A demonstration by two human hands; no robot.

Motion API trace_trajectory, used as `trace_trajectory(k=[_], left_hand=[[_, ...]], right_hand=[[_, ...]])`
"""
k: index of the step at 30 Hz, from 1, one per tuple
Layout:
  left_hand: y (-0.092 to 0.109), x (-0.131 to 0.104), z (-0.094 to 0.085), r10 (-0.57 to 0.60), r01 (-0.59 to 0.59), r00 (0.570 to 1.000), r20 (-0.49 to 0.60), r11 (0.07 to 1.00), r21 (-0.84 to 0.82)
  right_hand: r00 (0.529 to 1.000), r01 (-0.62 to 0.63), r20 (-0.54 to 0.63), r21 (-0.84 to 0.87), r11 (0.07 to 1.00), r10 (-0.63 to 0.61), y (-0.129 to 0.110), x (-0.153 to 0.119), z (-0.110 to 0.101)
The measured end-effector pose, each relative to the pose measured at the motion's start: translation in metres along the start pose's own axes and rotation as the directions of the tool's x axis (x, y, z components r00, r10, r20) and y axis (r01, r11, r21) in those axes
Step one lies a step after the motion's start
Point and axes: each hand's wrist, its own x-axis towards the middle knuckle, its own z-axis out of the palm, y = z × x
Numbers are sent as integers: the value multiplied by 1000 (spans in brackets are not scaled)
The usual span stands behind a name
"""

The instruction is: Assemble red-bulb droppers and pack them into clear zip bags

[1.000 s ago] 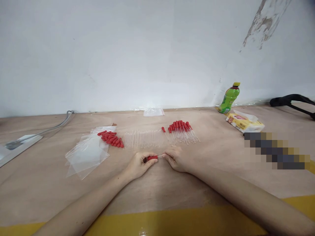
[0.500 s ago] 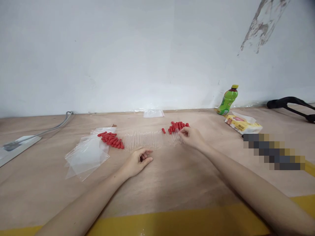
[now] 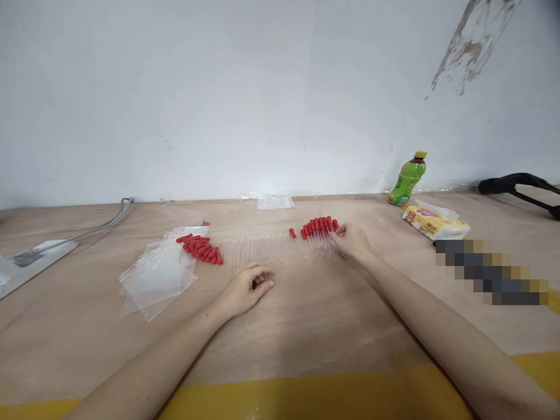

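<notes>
Several clear thin tubes (image 3: 256, 249) lie side by side in a row at the middle of the table. At their left end is a pile of loose red rubber bulbs (image 3: 202, 249), partly on clear plastic bags (image 3: 160, 274). To the right, several tubes with red bulbs (image 3: 321, 226) lie in a fanned group, one (image 3: 293, 233) slightly apart. My right hand (image 3: 350, 238) is at the right edge of this group, its fingers pinched; what they hold is too small to make out. My left hand (image 3: 249, 287) rests just in front of the clear tubes, fingers loosely curled and apart, holding nothing.
A green bottle (image 3: 408, 179) and a yellow tissue pack (image 3: 435, 221) stand at the back right, near a black frame-like object (image 3: 511, 185). A flat bag (image 3: 275, 202) lies by the wall. On the left are a grey cable (image 3: 98, 226) and a white board (image 3: 48, 265).
My right hand has moved a little to the right along the bulbed tubes, which now show more plainly and look more evenly lined up. The left hand has barely moved; the view has shifted slightly.
</notes>
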Motion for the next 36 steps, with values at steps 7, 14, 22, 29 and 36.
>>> trace_trajectory(k=[7,14,22,29,36], left_hand=[[-1,-1,2,25,-25,1000,-8,1000,7],[-10,2,-12,30,37,964,-263,968,247],[-63,2,-95,-178,575,756,-630,641,508],[-86,-5,-109,-273,557,803,-531,659,505],[-79,-5,-107,-232,451,880,-414,683,575]], right_hand=[[956,268,139,-50,962,-259,-52,-26,11],[953,200,269,-217,956,-138,-98,-30,41],[947,147,315,-251,957,-63,-104,-19,44],[945,215,294,-238,947,-140,-97,-32,26],[877,461,169,-32,887,-449,-49,-61,8]])
